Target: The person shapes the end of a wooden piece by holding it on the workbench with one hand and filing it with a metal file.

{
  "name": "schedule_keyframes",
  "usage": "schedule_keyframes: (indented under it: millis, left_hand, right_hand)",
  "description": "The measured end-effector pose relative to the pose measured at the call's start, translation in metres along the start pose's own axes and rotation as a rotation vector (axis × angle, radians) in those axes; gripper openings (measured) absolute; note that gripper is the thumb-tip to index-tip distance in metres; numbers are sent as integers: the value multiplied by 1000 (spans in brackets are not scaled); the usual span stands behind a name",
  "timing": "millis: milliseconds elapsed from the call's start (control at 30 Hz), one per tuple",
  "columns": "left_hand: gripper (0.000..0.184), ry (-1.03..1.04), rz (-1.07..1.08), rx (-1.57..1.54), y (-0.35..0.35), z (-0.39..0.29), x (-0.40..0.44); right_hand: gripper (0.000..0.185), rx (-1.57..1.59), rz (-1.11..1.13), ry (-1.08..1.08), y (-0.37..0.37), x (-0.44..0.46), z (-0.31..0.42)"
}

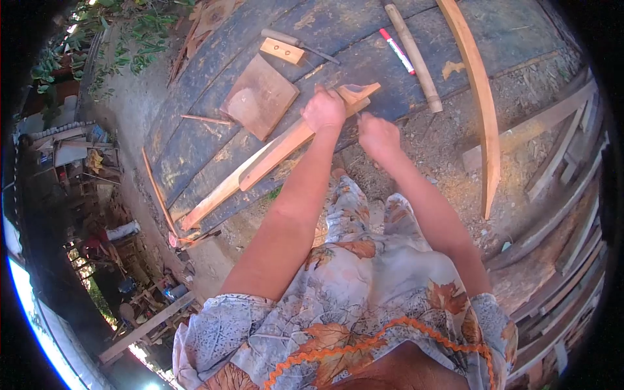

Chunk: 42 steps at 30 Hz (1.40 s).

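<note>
My left hand is wrapped round a shaped wooden piece near its far end and presses it down on the table's near edge. A paler wooden strip lies alongside and partly under that piece, running to the lower left. My right hand is closed in a fist just right of the wood's end, off the table's edge. A thin tip shows by its fingers, but I cannot make out what it belongs to. A flat square board lies just left of my left hand.
On the dark table lie a drilled wooden block, a tool with a thin metal shaft, a red-and-white marker and a round stick. A long curved board overhangs the edge. Stacked timber stands right.
</note>
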State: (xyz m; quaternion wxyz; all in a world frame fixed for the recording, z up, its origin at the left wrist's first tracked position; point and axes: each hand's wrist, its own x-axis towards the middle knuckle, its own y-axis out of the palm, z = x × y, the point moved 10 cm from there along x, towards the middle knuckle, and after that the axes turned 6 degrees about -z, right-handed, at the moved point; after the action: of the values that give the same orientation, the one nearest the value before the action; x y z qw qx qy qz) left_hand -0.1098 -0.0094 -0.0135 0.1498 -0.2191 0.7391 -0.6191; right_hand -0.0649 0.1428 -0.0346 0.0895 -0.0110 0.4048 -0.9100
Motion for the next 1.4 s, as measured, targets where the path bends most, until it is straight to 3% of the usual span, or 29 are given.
schedule_keyframes:
  millis: [67,333,567,833,1400]
  left_hand:
    - [32,2,15,2,-1,-1,3]
    - [35,-14,23,-4,1,0,2]
    - [36,-10,29,-31,0,0,0]
    - [30,0,-32,-25,-2,-1,1]
    - [32,3,-7,-1,1,-1,1]
  right_hand:
    - [14,10,-54,-30,-2,7,6]
    - [19,-98,137,102,-10,-69,-38]
    - [24,-44,45,35,-33,-47,-22]
    - [14,-86,46,-85,-13,-48,-15]
    - [13,-110,113,7,-17,-47,-20]
